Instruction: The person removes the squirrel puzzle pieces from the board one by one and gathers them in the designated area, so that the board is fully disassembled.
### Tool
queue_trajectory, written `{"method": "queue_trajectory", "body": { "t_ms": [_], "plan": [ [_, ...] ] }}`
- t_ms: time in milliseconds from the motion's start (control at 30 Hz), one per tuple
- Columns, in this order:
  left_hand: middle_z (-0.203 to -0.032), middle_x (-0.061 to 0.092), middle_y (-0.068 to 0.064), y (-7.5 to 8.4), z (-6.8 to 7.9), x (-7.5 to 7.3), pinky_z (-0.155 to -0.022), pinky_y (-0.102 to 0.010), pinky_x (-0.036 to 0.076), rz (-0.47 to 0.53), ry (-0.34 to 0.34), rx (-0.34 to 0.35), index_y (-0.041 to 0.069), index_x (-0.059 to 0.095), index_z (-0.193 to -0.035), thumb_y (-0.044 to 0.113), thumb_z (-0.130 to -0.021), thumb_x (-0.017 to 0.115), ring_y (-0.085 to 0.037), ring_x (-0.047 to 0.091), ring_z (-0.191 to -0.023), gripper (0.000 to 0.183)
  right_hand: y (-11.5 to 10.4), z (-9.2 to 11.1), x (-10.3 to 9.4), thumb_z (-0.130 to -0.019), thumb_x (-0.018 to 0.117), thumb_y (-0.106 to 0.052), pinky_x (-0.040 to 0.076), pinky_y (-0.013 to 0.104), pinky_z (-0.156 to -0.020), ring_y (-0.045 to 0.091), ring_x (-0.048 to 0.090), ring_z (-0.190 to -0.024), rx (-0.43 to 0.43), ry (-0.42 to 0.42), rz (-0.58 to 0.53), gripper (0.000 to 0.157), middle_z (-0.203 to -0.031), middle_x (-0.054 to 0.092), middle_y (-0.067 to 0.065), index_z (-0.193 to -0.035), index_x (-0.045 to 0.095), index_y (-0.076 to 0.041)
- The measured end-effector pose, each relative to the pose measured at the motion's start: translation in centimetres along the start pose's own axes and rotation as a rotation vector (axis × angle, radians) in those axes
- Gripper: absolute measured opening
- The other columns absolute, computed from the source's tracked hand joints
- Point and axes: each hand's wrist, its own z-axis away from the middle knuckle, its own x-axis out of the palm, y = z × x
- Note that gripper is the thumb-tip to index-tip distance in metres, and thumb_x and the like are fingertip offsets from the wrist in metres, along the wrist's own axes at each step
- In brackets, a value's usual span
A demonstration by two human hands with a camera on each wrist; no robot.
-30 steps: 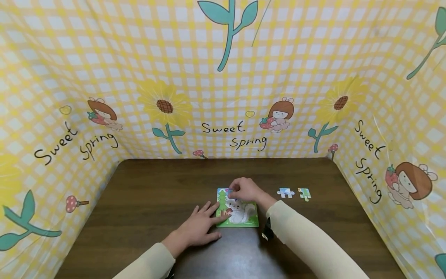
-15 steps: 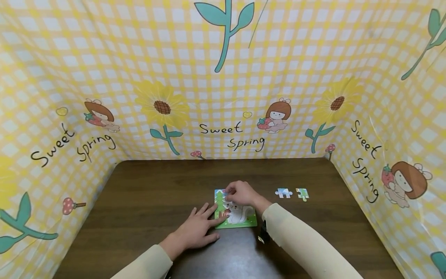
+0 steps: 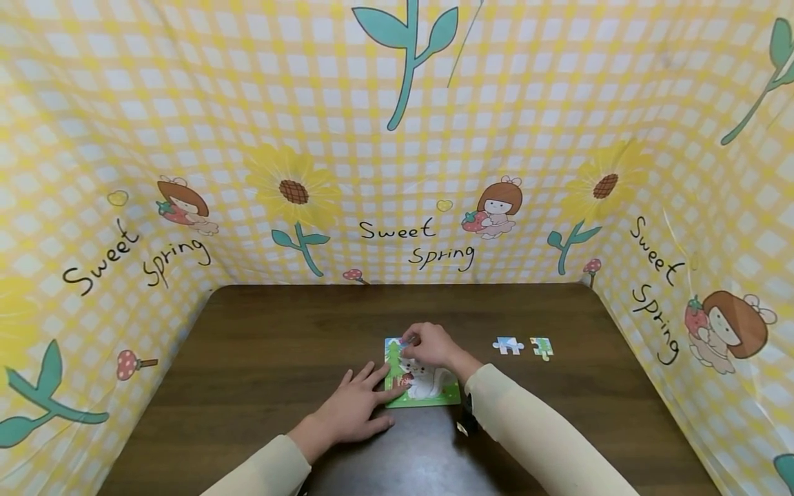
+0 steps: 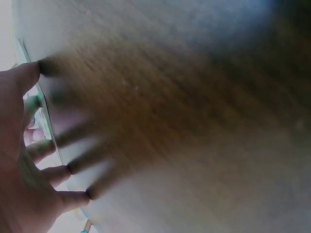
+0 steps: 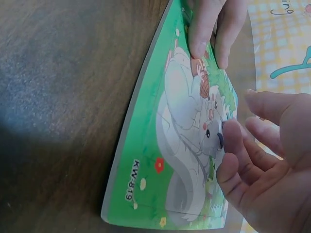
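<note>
A small puzzle board (image 3: pixel 438 399), printed with a white squirrel and a green tree, lies flat on the table. My left hand (image 3: pixel 349 411) rests at its left side, fingers spread, some fingertips over the picture. Over the upper part of the board my right hand (image 3: pixel 432 346) bends down, thumb and forefinger close together at a puzzle piece mostly hidden behind them. In the right wrist view the fingers of the right hand (image 5: pixel 265 160) are curled close to the squirrel's head, beside the far edge of the board (image 5: pixel 146 145).
Two loose puzzle pieces lie to the right of the board: a blue and white one (image 3: pixel 509 345) and a green one (image 3: pixel 542 347). The dark wooden table (image 3: pixel 279 324) is walled in by a yellow checked cloth (image 3: pixel 397 165) at the back and sides.
The right hand has come slightly lower and nearer the board, its thumb and forefinger still close together. The left hand and the two loose pieces stay in place.
</note>
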Motion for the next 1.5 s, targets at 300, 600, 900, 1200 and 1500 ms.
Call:
{"method": "queue_trajectory", "body": {
  "t_ms": [300,600,900,1200,1500],
  "plan": [
    [-0.168,0.029,-0.009,0.1,-0.2,-0.4,-0.106,-0.076,0.033,-0.013,-0.043,-0.005,0.046,0.039,-0.156,0.06,-0.1,0.056,-0.049,0.029,-0.151,0.061,-0.5,-0.3,0.1,-0.094,0.074,-0.025,0.052,0.034,-0.069,0.015,0.062,-0.081,0.068,-0.015,0.023,0.028,-0.097,0.069,0.002,-0.117,0.074,-0.01],
    [-0.169,0.029,0.0,0.2,0.0,-0.6,-0.107,-0.077,0.032,-0.021,-0.051,-0.001,0.044,0.038,-0.158,0.059,-0.101,0.054,-0.05,0.027,-0.151,0.061,-0.9,-0.4,-0.1,-0.096,0.073,-0.027,0.054,0.036,-0.074,0.017,0.064,-0.086,0.103,-0.033,0.006,0.03,-0.104,0.071,0.005,-0.119,0.074,-0.008],
    [-0.169,0.029,0.001,0.3,-0.1,-0.8,-0.106,-0.077,0.033,-0.014,-0.059,-0.002,0.044,0.038,-0.157,0.059,-0.1,0.056,-0.05,0.027,-0.151,0.062,-1.4,-0.4,0.2,-0.095,0.073,-0.025,0.056,0.039,-0.08,0.02,0.068,-0.093,0.103,-0.047,0.04,0.028,-0.112,0.074,0.007,-0.117,0.077,-0.008],
    [-0.17,0.028,0.0,0.2,-0.3,-0.6,-0.106,-0.078,0.032,-0.008,-0.053,0.009,0.043,0.037,-0.158,0.058,-0.101,0.055,-0.05,0.025,-0.151,0.062,-1.7,-0.3,0.3,-0.092,0.076,-0.026,0.057,0.04,-0.078,0.021,0.069,-0.09,0.169,0.057,0.113,0.031,-0.111,0.074,0.009,-0.118,0.074,-0.008],
    [-0.17,0.027,0.001,0.2,-0.2,-0.7,-0.106,-0.079,0.03,0.017,-0.071,0.006,0.043,0.037,-0.158,0.058,-0.101,0.056,-0.051,0.023,-0.152,0.062,-0.4,0.0,-0.5,-0.091,0.076,-0.017,0.056,0.035,-0.071,0.019,0.069,-0.086,0.143,-0.006,-0.121,0.042,-0.111,0.073,0.012,-0.129,0.069,-0.003]
  ]
}}
